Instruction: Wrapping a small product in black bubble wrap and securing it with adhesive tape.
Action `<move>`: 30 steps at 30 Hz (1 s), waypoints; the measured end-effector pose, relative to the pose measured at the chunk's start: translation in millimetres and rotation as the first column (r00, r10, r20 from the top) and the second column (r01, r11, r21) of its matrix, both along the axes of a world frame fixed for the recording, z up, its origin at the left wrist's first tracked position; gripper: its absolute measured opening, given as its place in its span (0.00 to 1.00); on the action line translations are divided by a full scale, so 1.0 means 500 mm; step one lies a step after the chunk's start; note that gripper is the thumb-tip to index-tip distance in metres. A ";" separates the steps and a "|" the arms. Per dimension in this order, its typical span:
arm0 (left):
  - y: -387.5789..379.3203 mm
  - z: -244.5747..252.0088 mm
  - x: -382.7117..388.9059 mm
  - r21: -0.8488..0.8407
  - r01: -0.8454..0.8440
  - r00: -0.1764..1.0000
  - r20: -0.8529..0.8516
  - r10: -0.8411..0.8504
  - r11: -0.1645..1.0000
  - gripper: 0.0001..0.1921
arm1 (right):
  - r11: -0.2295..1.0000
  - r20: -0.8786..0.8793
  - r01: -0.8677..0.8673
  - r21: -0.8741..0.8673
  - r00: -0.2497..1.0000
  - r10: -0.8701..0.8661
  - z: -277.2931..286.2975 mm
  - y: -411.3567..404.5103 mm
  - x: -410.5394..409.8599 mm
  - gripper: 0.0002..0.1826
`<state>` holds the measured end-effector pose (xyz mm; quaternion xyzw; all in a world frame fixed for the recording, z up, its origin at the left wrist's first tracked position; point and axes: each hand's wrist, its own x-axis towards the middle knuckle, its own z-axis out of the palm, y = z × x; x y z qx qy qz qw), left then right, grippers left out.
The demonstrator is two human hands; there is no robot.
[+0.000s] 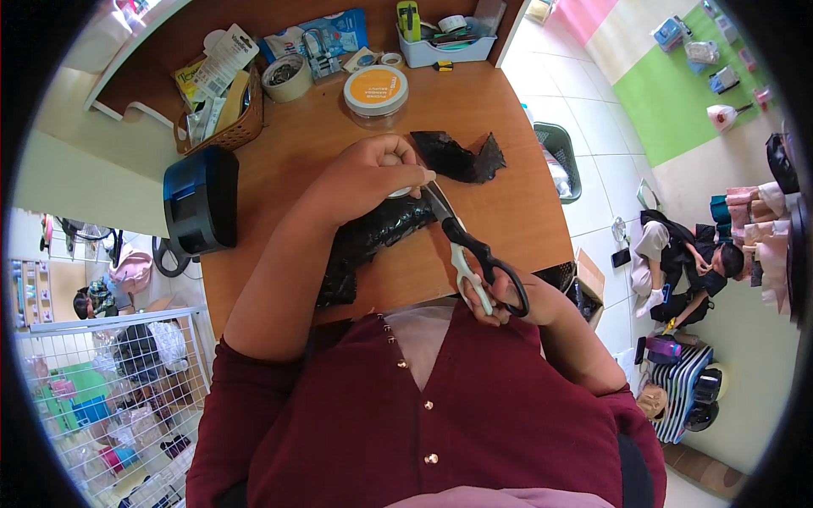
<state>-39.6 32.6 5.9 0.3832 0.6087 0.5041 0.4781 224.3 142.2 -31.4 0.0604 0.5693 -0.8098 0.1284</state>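
My right hand (498,295) holds a pair of scissors (479,244) with one black and one white handle loop. The blades point up and away, their tips close to my left thumb. My left hand (384,166) is curled around a small white round item (400,192), possibly a tape roll, mostly hidden by the fingers. Beneath my left hand and forearm lies a package in shiny black plastic (381,232) on the wooden desk (508,209). A loose torn piece of black plastic (460,157) rests just beyond the scissor tips.
A lidded plastic jar (376,95), a wide tape roll (287,77) and a brown basket (251,120) stand toward the back. A black label printer (200,200) is at the left, a white organizer (448,52) at the back right. Another person (683,270) sits on the floor at right.
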 end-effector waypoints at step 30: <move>-0.005 0.022 0.043 0.202 0.211 0.977 0.000 -0.215 0.956 0.09 | -0.147 0.088 -0.187 0.971 0.857 -0.508 0.092 0.100 -0.060 0.33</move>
